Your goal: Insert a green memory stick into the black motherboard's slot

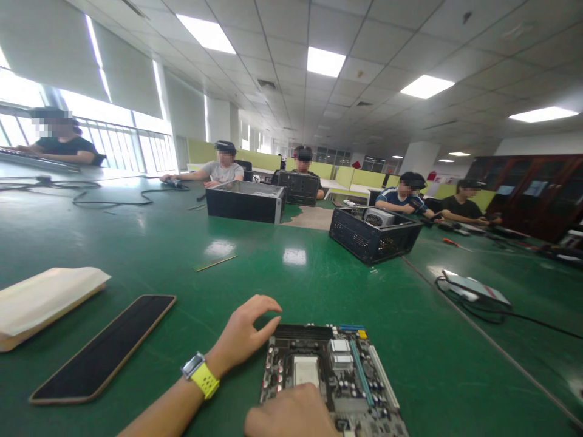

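Observation:
A computer motherboard (346, 376) lies flat on the green table (291, 273) at the bottom centre. My left hand (243, 332), with a yellow-strapped watch on the wrist, rests at the board's far left corner, fingers curled loosely and apart, fingertips touching the edge. My right hand (291, 416) lies on the near part of the board, seen from the back; its fingers are hidden below the frame edge.
A dark phone (107, 349) and a cream padded envelope (43, 300) lie to the left. Two open computer cases (246, 201) (373, 233) stand further back. A device with a cable (476, 288) lies right. Several people sit along the far side.

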The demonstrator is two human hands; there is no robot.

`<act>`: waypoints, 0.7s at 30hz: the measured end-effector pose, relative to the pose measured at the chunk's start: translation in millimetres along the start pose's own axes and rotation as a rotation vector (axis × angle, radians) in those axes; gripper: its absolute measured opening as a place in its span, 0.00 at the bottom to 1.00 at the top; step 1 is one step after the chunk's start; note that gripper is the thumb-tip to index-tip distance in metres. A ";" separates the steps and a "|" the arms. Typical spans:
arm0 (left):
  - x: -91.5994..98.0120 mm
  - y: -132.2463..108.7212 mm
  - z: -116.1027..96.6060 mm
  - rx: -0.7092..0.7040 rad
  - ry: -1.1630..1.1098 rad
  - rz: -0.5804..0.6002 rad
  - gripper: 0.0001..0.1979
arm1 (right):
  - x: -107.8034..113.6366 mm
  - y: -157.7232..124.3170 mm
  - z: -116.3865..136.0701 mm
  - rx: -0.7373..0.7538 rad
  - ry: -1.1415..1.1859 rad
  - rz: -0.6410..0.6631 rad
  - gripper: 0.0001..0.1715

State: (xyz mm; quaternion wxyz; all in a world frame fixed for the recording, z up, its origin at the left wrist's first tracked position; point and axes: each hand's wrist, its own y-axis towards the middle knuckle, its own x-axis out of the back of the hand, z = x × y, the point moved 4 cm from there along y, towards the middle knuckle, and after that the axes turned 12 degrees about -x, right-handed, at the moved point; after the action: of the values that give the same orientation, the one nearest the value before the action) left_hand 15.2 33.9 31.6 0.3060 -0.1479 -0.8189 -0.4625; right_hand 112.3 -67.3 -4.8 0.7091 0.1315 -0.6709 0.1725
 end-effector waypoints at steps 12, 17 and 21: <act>-1.0 1.2 -0.2 0.001 0.002 0.021 0.06 | 56.9 -3.8 -226.2 -0.901 0.073 -0.213 0.14; -2.6 1.7 0.6 0.004 0.002 0.029 0.06 | 51.0 -4.2 -191.5 -0.749 0.130 -0.261 0.09; -7.6 0.1 -1.9 -0.005 -0.019 0.109 0.08 | 48.0 -11.6 -131.2 -0.262 0.512 0.005 0.13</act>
State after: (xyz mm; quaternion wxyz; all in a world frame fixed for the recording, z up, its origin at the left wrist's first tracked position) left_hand 21.8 32.6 27.6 0.3227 -0.1973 -0.8114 -0.4456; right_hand 238.0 -19.8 35.1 0.8658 -0.0107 -0.4871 0.1138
